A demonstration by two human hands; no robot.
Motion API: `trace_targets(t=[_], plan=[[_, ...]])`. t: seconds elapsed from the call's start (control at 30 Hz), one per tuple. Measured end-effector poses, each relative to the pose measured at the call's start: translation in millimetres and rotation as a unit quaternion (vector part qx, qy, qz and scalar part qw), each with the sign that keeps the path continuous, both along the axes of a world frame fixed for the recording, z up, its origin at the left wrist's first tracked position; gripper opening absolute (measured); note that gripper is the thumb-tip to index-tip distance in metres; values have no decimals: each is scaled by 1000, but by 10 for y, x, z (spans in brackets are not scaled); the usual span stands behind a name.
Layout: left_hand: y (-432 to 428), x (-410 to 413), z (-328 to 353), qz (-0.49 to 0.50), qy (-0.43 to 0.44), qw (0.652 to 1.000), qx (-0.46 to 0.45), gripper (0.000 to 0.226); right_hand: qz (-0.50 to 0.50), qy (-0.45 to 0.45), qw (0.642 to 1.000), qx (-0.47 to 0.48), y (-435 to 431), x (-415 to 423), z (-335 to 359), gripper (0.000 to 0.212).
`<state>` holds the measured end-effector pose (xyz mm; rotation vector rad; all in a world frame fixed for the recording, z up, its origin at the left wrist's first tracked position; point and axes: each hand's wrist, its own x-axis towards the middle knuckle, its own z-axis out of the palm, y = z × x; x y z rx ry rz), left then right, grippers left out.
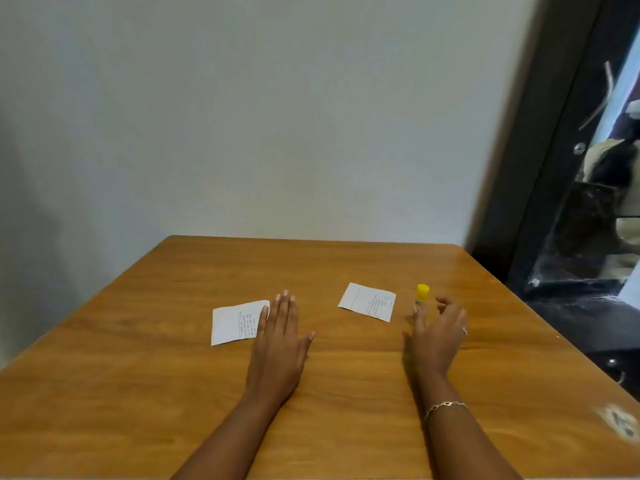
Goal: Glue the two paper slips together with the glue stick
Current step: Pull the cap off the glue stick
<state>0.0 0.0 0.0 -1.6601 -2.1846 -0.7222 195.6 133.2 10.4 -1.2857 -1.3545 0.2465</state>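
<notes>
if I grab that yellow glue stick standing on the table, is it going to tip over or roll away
The glue stick stands upright, tall on a narrow base, so a sideways nudge from the right hand would probably topple it. Its body looks round, so once down it would likely roll on the smooth wooden table. It appears small and rigid, so probably light and easy to pinch.

Printed lines and a ruled table show on the left paper slip [239, 322] and the right paper slip [369, 301], both mid-desk; too small to read. Blue mark on the yellow glue stick [421, 296], illegible.
</notes>
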Motion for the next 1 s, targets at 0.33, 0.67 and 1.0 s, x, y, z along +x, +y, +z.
trace_targets(t=[0.33, 0.67, 1.0], plan=[[-4, -13, -8, 14, 2, 999, 50, 63, 85, -28, 987, -130, 335, -11, -83, 12], [-96, 131, 71, -86, -53, 989, 107, 50, 397, -29, 914, -80, -439, -503, 49, 11], [-126, 105, 94, -117, -171, 969, 137, 24, 484, -116, 867, -40, -676, -845, -32, 17]])
